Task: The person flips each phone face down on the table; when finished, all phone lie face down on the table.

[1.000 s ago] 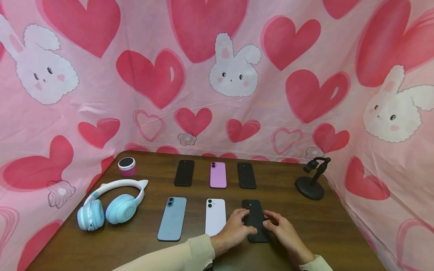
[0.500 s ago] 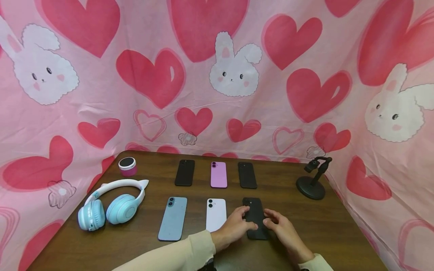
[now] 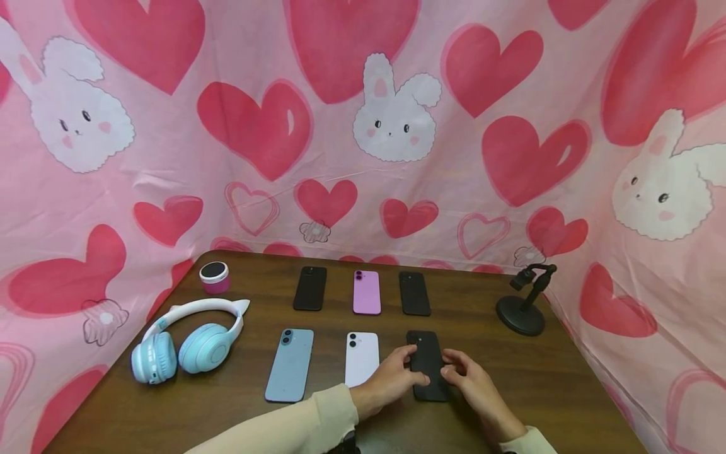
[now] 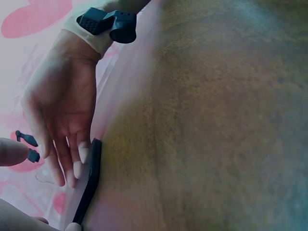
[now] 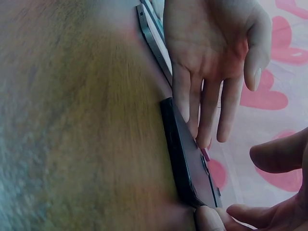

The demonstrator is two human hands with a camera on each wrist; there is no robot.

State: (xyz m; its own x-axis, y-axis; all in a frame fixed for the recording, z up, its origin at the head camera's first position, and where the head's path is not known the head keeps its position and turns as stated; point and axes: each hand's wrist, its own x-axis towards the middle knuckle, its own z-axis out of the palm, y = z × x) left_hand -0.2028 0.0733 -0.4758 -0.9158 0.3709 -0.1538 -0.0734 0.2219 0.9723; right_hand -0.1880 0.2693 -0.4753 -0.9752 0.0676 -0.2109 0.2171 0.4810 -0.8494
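A black phone [image 3: 428, 369] lies back side up on the wooden table, its camera lenses toward the far side. My left hand [image 3: 391, 378] is at its left edge, with the thumb and fingers spread. At the right edge rests my right hand [image 3: 472, 383], fingertips close against the side. Both wrist views show mostly straight fingers beside the phone [image 5: 177, 154], without wrapping round it. Left of my left hand, a white phone [image 3: 362, 359] is partly covered by the forearm. A light blue phone [image 3: 290, 366] completes this near row.
Behind lie a black phone [image 3: 309, 289], a pink phone [image 3: 367, 293] and another black phone [image 3: 414, 294]. Blue-white headphones [image 3: 207, 347] and a small pink speaker [image 3: 215, 278] stand left. A black stand [image 3: 520, 315] is at right. Patterned cloth [image 3: 329, 139] surrounds the table [image 3: 227, 416].
The near black phone has shifted slightly away from me between my hands since one second ago. In the last half second, hands and phone have hardly moved.
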